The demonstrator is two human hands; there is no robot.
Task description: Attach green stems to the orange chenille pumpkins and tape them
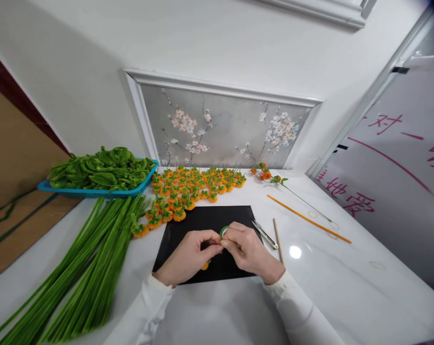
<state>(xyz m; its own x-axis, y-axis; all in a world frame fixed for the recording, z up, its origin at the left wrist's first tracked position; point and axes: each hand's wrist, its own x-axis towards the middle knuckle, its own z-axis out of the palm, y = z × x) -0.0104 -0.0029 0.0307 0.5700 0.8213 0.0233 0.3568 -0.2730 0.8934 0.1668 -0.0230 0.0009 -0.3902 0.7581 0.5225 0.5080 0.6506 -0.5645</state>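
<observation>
My left hand and my right hand meet fingertip to fingertip over a black mat. A roll of green tape shows in part at my right fingers, which are closed on it. The thumb and forefinger of my left hand are pinched together; what lies between them is too small to make out. Just below the left fingers, part of an orange flower shows; whether it is held or rests on the mat I cannot tell. To the right of my right hand lie thread snips and a thin wooden stick.
Many orange pipe-cleaner flowers with green bases stand behind the mat. At left are a blue tray of green leaves and a bundle of long green pipe cleaners. An orange pipe cleaner and a stemmed flower lie at right.
</observation>
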